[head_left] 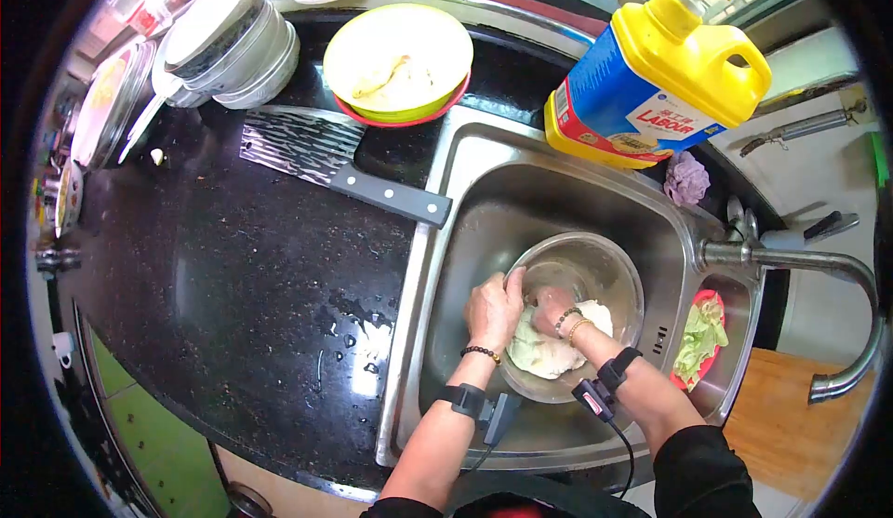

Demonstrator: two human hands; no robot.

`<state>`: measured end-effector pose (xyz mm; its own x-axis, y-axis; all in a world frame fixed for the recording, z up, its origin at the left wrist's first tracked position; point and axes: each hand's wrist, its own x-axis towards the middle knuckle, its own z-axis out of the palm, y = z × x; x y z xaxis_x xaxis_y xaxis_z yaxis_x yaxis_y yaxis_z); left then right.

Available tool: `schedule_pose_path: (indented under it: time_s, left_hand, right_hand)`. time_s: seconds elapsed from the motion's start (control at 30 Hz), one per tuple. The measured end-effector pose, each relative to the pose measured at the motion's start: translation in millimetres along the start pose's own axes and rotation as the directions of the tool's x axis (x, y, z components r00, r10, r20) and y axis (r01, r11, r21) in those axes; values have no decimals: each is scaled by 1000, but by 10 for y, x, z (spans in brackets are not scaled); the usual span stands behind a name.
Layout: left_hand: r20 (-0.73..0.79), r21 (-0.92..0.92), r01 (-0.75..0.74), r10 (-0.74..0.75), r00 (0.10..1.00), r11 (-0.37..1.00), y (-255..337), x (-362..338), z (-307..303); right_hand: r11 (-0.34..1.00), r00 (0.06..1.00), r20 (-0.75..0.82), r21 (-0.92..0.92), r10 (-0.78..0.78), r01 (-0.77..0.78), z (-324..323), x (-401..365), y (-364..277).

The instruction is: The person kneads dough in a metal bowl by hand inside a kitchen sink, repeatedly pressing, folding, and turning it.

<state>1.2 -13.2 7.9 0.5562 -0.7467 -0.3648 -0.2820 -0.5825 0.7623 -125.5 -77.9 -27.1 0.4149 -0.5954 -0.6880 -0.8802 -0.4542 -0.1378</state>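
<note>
A round metal bowl [635,281] stands in the sink and holds water and pale green-and-white cabbage leaves [542,355]. At its left rim is my left hand [494,312], its thumb along the edge and its other fingers curled down, gripping the bowl. Inside the bowl, my right hand [554,310] is closed against the leaves. Its fingertips are partly hidden by the water and the hand itself. Both wrists wear beads and a strap with a small device.
The steel sink [493,192] has a side basin with a red strainer of leaves [702,341] and a faucet [791,259]. A cleaver [344,165], a yellow bowl [398,53], stacked bowls [228,48] and a yellow detergent jug [651,81] sit on the black counter [223,267].
</note>
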Motion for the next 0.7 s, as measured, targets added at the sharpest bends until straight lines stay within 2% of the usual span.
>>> schedule_pose_path:
  time_s: [0.07, 0.1, 0.17, 0.2, 0.27, 0.3, 0.37, 0.47, 0.5, 0.57, 0.7]
  left_hand:
    - [-17, -2, -21, 21, 1000, 1000, -12, 7, 20]
    - [-11, -9, -24, 24, 1000, 1000, -16, 10, 12]
    - [-7, -15, -33, 33, 999, 999, -25, 16, 11]
    - [-5, -18, -29, 29, 1000, 999, -28, 17, 15]
    - [0, -18, -29, 29, 1000, 999, -7, 29, 6]
    - [6, -10, -24, 24, 1000, 1000, 12, 23, -11]
    - [15, 0, -14, 14, 1000, 1000, 12, 15, -14]
    - [3, 3, -13, 13, 1000, 1000, 0, 24, -5]
    - [6, 10, -11, 11, 1000, 1000, -1, 21, -6]
    - [9, 14, -12, 12, 1000, 1000, 13, 32, 10]
    - [-2, 14, -23, 23, 1000, 1000, -25, 36, 11]
  right_hand:
    - [998, 992, 118, 48, -43, 38, -2, 41, -23]
    - [998, 992, 114, 51, -47, 41, -14, 36, -26]
    - [983, 980, 87, 62, -178, 173, -40, -1, -17]
    - [983, 981, 82, 62, -178, 174, -24, -23, 9]
    - [941, 947, -214, 192, -238, 279, 22, -68, 90]
    - [941, 948, -214, 195, -236, 278, -24, -52, 146]
    - [995, 996, -88, 96, -25, 34, -139, 8, 255]
    - [998, 996, -90, 60, 15, -10, -77, 78, 292]
    - [998, 996, -88, 60, 14, -9, -54, 80, 277]
    - [984, 989, -26, 102, -144, 146, 6, 62, 208]
    - [993, 995, -3, 65, -103, 103, 121, 67, -15]
